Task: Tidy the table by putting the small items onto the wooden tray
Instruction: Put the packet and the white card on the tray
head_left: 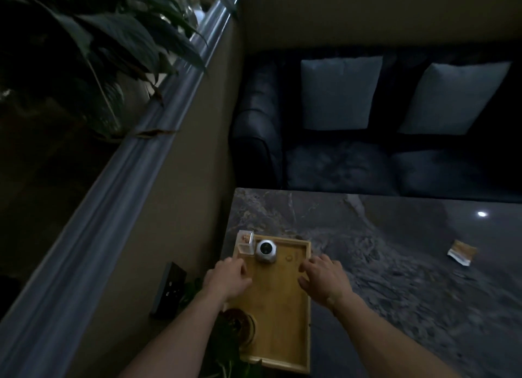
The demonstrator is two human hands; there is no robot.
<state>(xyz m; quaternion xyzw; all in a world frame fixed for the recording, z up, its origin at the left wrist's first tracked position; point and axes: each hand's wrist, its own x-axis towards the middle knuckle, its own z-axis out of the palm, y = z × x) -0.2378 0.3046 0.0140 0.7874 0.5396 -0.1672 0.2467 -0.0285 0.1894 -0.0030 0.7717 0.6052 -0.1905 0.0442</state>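
The wooden tray (278, 315) lies at the counter's (395, 278) left edge, a small box (246, 243) in its far left corner with a round container (266, 251) just right of it, a packet (462, 252) well apart on the right, a sofa (367, 157) behind

The left hand (228, 276) covers the wooden tray (278, 307)'s left rim, its fingertips hidden; the right hand (324, 280) hides part of the right rim; dark leaves (226, 346) mask the tray's near-left corner and the brown round dish (240, 325); the small packet (462, 252) on the surface (395, 264) is too blurred to identify; the right edge crops the surface.
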